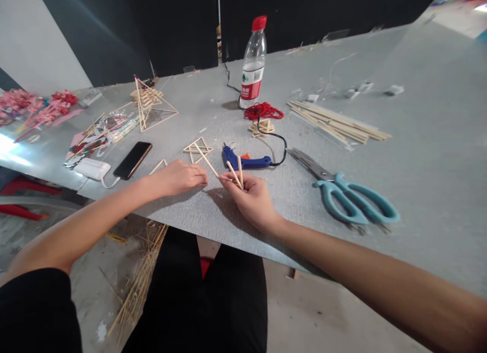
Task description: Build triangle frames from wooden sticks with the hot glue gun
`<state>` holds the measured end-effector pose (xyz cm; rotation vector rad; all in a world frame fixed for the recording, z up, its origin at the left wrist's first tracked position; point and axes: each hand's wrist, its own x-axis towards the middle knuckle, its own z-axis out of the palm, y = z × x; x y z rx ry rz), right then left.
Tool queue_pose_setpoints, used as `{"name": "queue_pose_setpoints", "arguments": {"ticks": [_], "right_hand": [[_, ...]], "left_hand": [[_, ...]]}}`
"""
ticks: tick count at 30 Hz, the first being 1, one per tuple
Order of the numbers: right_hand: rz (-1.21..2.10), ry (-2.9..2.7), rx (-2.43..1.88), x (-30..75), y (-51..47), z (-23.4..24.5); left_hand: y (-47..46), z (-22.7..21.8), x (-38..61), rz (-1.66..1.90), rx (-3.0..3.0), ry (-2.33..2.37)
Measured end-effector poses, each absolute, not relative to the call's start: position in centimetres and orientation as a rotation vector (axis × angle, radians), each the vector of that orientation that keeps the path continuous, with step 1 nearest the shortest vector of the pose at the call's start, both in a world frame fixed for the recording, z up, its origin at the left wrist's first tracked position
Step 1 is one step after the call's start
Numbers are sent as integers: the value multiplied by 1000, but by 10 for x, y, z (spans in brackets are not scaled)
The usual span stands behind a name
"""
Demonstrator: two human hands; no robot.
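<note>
My right hand (249, 196) is closed around a few short wooden sticks (236, 173) that poke up from its fingers, near the table's front edge. My left hand (178, 177) lies beside it with its fingertips pinched on one thin stick (207, 161) that slants up to the left. The two hands almost touch. Just behind the left hand lies a small flat frame of sticks (197, 149). A blue glue gun (245, 162) rests right behind the right hand, its black cord running back.
Teal scissors (344, 190) lie to the right, a bundle of long sticks (337, 122) behind them. A water bottle (253, 64) and red string (262, 110) stand further back. A phone (132, 160), a white power bank (92, 168) and a stick pyramid (150, 104) are on the left.
</note>
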<state>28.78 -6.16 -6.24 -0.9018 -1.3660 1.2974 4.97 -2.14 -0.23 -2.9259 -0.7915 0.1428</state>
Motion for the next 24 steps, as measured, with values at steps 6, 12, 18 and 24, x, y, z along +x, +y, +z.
{"name": "queue_pose_setpoints", "arguments": {"ticks": [6, 12, 18, 24], "right_hand": [[1300, -1368, -893, 287, -62, -62], [1303, -1378, -884, 287, -62, -63], [1300, -1383, -882, 288, -62, -64], [1301, -1369, -887, 287, -62, -63]], "left_hand": [[-21, -2, 50, 125, -2956, -778], [-24, -2, 55, 162, -2964, -809], [-26, -3, 59, 209, -2946, -849], [-27, -5, 58, 219, -2912, -842]]}}
